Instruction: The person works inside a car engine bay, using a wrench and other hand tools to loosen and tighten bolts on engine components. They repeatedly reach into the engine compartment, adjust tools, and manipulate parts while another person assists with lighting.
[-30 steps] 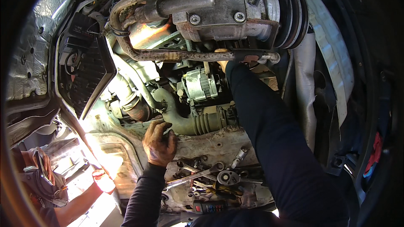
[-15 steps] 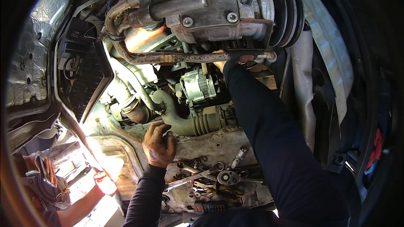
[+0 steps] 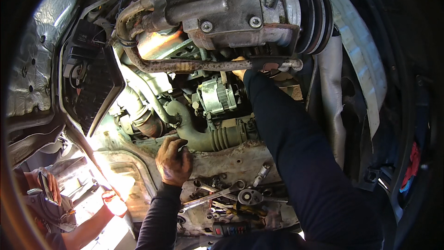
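Note:
My right arm in a dark sleeve reaches far into the engine bay. The right hand [image 3: 238, 68] is partly behind a rusty metal pipe [image 3: 189, 66], just above the alternator [image 3: 216, 96]; its fingers are hidden, so what they touch cannot be seen. My left hand [image 3: 174, 162], dirty with grease, rests on the pale metal ledge [image 3: 229, 162] in front of the ribbed air hose [image 3: 199, 138]. Its fingers are curled in and nothing shows in them. Above the pipe sits a large metal compressor [image 3: 222, 14] with a grooved pulley [image 3: 314, 16] on its right end.
Below the ledge lie a ratchet [image 3: 250, 196], crossed wrenches [image 3: 217, 194], a socket [image 3: 262, 174], several smaller tools and a black case [image 3: 231, 228]. At lower left, another person's hand [image 3: 114, 203] is in bright light. A black finned housing [image 3: 95, 78] stands at left.
Both hands stay almost where they were. The view has shifted very slightly.

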`<act>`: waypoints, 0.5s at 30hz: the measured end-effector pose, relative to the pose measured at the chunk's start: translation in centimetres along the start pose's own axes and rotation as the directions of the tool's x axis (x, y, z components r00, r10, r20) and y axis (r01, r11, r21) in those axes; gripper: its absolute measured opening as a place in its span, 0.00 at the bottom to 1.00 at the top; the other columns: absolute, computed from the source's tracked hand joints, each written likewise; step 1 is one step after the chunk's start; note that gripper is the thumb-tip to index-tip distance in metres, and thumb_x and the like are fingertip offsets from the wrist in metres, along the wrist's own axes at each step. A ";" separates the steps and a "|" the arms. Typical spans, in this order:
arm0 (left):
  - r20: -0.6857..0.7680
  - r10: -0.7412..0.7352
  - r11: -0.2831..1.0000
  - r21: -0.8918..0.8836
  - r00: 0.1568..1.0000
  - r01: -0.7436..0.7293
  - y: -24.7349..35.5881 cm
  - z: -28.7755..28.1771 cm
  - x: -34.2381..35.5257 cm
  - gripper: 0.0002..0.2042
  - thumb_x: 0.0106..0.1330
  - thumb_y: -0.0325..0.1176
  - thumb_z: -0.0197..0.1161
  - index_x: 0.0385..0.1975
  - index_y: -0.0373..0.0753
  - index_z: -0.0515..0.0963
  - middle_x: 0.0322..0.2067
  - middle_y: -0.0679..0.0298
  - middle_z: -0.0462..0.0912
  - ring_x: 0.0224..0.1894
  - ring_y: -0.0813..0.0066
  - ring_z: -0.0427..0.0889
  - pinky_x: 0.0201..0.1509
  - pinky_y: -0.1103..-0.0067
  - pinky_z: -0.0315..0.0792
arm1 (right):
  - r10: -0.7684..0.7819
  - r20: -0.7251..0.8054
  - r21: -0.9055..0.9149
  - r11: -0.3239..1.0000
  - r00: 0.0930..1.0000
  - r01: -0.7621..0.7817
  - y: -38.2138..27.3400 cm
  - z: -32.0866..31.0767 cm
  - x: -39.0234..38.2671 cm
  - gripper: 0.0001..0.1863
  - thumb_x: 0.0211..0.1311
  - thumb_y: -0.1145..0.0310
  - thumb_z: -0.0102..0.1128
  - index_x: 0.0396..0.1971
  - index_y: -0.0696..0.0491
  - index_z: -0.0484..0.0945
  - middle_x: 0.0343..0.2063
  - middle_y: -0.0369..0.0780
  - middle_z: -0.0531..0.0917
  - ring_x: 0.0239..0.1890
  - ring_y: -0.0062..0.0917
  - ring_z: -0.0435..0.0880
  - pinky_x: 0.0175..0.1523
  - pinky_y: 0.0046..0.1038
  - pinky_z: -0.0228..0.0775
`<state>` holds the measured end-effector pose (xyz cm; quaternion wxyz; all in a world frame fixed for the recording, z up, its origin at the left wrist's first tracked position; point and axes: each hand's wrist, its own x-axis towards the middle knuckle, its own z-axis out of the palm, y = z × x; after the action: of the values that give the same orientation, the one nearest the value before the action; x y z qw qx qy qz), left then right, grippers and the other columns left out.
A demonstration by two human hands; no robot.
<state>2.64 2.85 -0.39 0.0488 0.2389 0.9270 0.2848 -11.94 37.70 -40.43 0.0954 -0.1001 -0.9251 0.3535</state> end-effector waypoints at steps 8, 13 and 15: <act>0.001 0.014 1.000 -0.004 1.000 -0.014 -0.1 -0.1 0.1 0.10 0.59 0.25 0.62 0.40 0.37 0.81 0.39 0.54 0.82 0.40 0.49 0.83 0.46 0.63 0.77 | 0.082 0.147 -0.053 0.996 0.986 -0.075 -2.1 -1.8 -0.1 0.13 0.67 0.53 0.58 0.36 0.47 0.81 0.37 0.42 0.85 0.42 0.36 0.85 0.47 0.43 0.74; 0.003 0.028 1.000 -0.008 1.000 -0.027 -0.1 -0.1 0.1 0.10 0.59 0.25 0.62 0.40 0.37 0.81 0.38 0.55 0.82 0.39 0.50 0.83 0.45 0.63 0.76 | 0.119 0.345 -0.137 0.988 0.931 -0.076 -3.9 -5.8 -0.1 0.16 0.68 0.48 0.56 0.43 0.43 0.81 0.44 0.40 0.85 0.51 0.36 0.84 0.57 0.45 0.73; 0.005 0.031 0.999 -0.012 1.000 -0.030 -0.1 -0.1 0.1 0.09 0.58 0.25 0.62 0.39 0.37 0.81 0.37 0.55 0.82 0.39 0.50 0.82 0.44 0.63 0.76 | 0.113 0.411 -0.177 0.983 0.905 -0.043 -4.3 -7.5 -0.3 0.18 0.69 0.46 0.56 0.45 0.42 0.82 0.47 0.40 0.85 0.55 0.36 0.83 0.61 0.46 0.72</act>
<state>2.52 2.78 -0.33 0.0484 0.2535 0.9214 0.2906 -10.32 39.19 -32.07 -0.1283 -0.0662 -0.9451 0.2932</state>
